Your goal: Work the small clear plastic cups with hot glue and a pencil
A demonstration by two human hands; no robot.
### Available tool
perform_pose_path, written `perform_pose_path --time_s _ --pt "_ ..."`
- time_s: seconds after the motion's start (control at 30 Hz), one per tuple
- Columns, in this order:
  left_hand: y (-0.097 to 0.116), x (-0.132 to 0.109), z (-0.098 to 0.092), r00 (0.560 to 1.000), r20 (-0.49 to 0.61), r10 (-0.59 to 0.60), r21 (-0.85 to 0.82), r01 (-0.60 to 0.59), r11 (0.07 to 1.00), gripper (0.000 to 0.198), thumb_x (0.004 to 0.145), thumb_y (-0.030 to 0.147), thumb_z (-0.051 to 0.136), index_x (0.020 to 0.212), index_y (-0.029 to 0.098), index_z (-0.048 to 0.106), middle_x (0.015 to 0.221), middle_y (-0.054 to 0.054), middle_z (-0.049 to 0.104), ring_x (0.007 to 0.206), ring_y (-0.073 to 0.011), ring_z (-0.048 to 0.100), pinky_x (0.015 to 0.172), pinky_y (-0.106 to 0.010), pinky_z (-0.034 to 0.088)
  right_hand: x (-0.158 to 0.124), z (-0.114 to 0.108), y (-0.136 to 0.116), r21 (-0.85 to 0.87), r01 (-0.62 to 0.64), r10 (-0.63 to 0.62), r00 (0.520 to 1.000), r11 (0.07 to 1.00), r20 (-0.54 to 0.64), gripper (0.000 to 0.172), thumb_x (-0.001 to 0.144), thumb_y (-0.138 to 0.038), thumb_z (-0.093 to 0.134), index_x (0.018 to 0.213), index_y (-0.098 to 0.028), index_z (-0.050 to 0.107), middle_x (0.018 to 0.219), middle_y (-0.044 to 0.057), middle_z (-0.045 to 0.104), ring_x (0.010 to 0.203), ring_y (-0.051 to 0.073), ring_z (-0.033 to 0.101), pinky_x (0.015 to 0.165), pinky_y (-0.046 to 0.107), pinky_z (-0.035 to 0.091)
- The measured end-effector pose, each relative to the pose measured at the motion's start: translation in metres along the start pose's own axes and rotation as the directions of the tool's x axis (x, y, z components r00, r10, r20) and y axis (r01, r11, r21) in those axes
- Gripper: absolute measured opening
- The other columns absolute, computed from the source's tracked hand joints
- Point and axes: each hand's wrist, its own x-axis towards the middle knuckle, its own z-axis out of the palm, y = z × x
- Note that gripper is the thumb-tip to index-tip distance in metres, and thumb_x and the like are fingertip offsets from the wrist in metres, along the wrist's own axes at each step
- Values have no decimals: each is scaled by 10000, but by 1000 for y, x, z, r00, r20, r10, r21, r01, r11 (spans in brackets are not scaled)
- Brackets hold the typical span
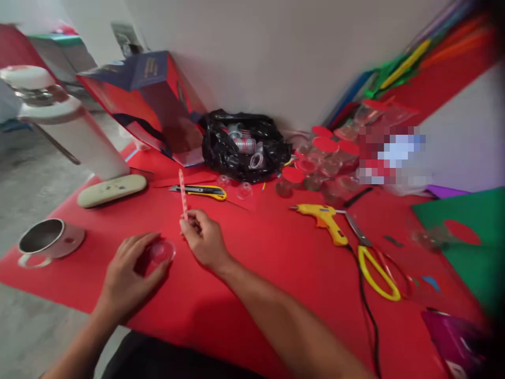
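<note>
Left hand point(126, 276): fingers curled round a clear plastic dome point(162, 251) resting on the red sheet point(276, 273). Right hand point(203, 239), just beside the dome on its right: fingers pinched on a pink stick point(183, 192), long axis near upright. Utility knife point(203, 191) lies beyond.

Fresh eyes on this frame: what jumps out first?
The red sheet covering the whole work surface hits first. Near its front left, the right hand pinches an upright pink stick while the left hand grips a small clear plastic cup. To the right lie a yellow glue gun and yellow-handled scissors. A black plastic bag sits by the wall.
</note>
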Motion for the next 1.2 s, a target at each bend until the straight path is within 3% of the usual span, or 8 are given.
perform_pose_path --time_s 0.23,0.5,0.6,0.77,1.0,1.2 --pt "0 8 -1 997 68 -47 2 47 999 409 827 537 629 1113 245 627 1088 -59 686 987 -284 670 919 -472 553 6 -7 3 -27 -3 3 1000 1000 15 192 941 -382 586 1057 -233 626 790 -36 641 701 125 653 676 221 500" --pt "3 6 -1 999 27 21 32 -22 999 381 824 452 644 1139 239 619 1120 -99 673 1006 -284 667 914 -439 553 3 -11 -2 -25 27 -25 997 999 71 150 922 -304 582 1048 -238 629 807 -31 668 685 126 628 651 216 484" --pt "6 5 -3 1000 7 23 33 -23 999 369 808 422 659 1123 233 623 1082 -85 672 965 -260 679 870 -398 573 1 -11 -4 30 29 -31 998 999 58 154 933 -349 555 996 -222 614 774 -25 659 665 127 620 636 219 482" --pt "7 2 -2 1000 6 -7 5 7 1000 309 834 393 649 1089 218 636 1044 -71 683 952 -235 685 864 -361 575 -2 -10 -7 105 -34 29 998 994 48 278 950 -475 517 833 -224 533 705 -23 640 554 113 561 547 217 444" --pt "4 -4 0 1000 0 -20 5 20 1000 285 886 373 654 1130 226 636 1087 -78 680 976 -232 678 873 -361 565 -4 -11 -14 148 -75 78 997 986 -17 303 960 -496 518 821 -228 499 653 -53 516 536 111 531 530 227 432" --pt "7 -4 -2 1000 -16 -26 -54 25 998 231 876 279 649 1092 199 624 1051 -76 672 962 -213 667 846 -321 561 -7 -10 -14 129 -113 118 993 985 -32 287 968 -480 536 834 -227 508 665 -49 521 555 111 534 551 232 440"
